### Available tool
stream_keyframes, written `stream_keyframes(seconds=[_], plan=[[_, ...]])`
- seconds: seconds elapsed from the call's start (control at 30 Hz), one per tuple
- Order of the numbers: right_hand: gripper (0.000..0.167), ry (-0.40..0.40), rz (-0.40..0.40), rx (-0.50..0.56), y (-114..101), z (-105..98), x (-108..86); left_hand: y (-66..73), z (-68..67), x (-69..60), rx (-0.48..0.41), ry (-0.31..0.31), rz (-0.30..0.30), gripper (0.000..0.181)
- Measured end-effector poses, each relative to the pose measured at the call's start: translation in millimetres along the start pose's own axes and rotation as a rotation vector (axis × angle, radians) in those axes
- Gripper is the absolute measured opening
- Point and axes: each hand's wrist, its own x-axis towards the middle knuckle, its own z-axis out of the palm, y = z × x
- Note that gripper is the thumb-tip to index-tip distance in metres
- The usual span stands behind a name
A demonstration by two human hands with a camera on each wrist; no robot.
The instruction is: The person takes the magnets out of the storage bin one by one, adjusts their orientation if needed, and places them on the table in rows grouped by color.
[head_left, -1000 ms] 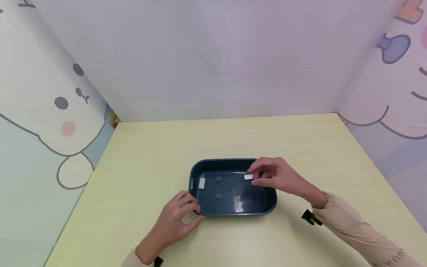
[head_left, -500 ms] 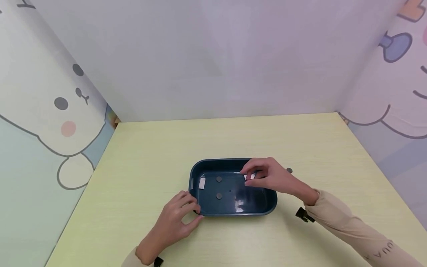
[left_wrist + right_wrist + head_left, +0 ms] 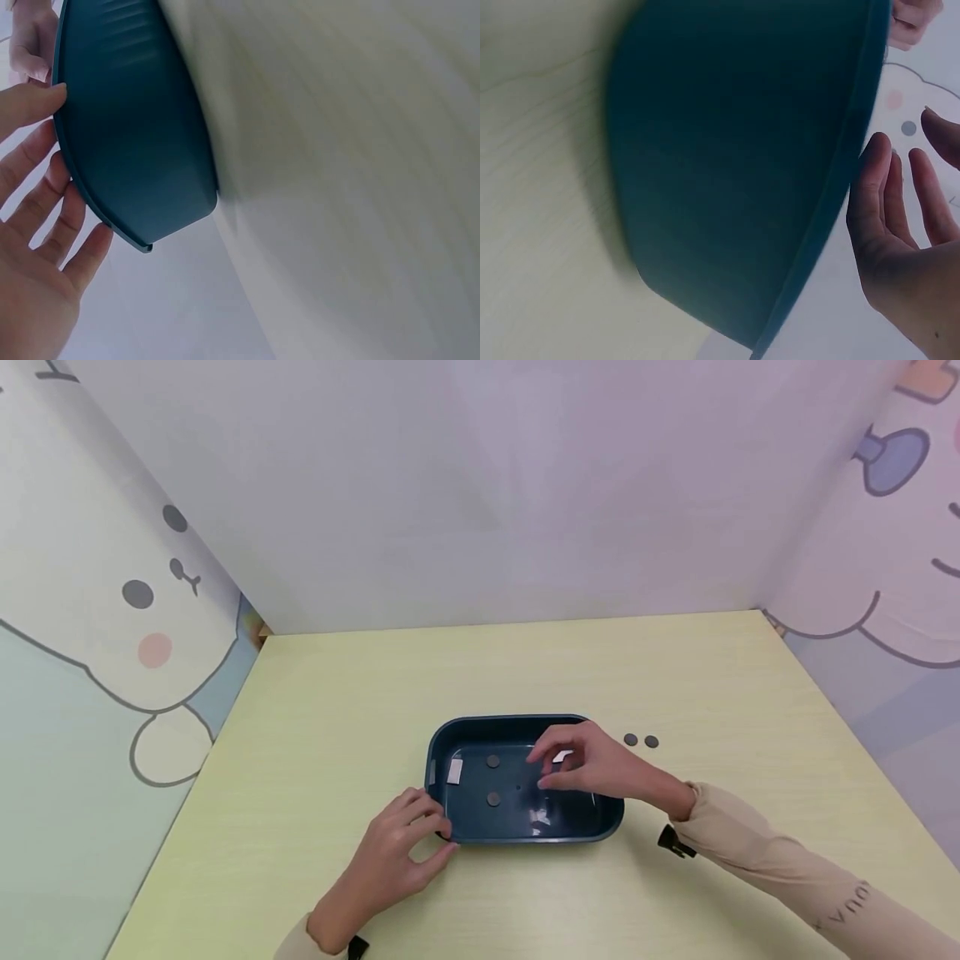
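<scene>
A dark blue plastic tray (image 3: pixel 525 841) stands on the table. My left hand (image 3: pixel 397 843) grips its near left corner; in the left wrist view, the thumb lies outside the rim and the fingertips reach over it. My right hand (image 3: pixel 592 766) hovers over the tray's right half, thumb and fingers apart with nothing visible between them. It partly covers a small white rectangular piece (image 3: pixel 561 757). Another white piece (image 3: pixel 455 772) lies at the tray's left end. Two dark round discs, an upper disc (image 3: pixel 492 762) and a lower disc (image 3: pixel 492 799), lie on the tray floor between them.
Two similar dark discs, one nearer the tray (image 3: pixel 631 739) and one farther right (image 3: pixel 652 742), lie on the pale wooden table (image 3: pixel 360 710). A plain light wall panel (image 3: pixel 487 527) rises at the back, with cartoon-printed panels at both sides.
My right hand has moved left and slightly nearer over the tray, its thumb and fingers spread a little more. Two discs on the table have come into view. The left hand stays put.
</scene>
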Motion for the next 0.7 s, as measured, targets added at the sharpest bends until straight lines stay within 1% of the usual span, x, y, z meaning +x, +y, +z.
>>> stream_keyframes(seconds=[0.07, 0.23, 0.43, 0.57, 0.7], plan=[[0.021, -0.002, 0.007, -0.003, 1, 2, 2.0, 0.5, 0.4, -0.3, 0.004, 0.001, -0.006, 0.020], [0.021, -0.017, -0.007, -0.006, 6, 9, 6.0, 1.2, 0.7, -1.0, 0.007, -0.002, -0.020, 0.018], [0.021, -0.038, -0.013, -0.037, 13, 18, 11.2, -0.4, 1.1, -1.2, -0.016, 0.013, 0.013, 0.017], [0.023, -0.043, -0.023, -0.049, 18, 23, 15.8, -1.3, 1.0, -0.9, -0.020, 0.020, 0.023, 0.015], [0.023, -0.054, 0.011, -0.068, 20, 29, 19.7, -1.5, 1.1, -1.3, -0.020, 0.021, 0.030, 0.015]])
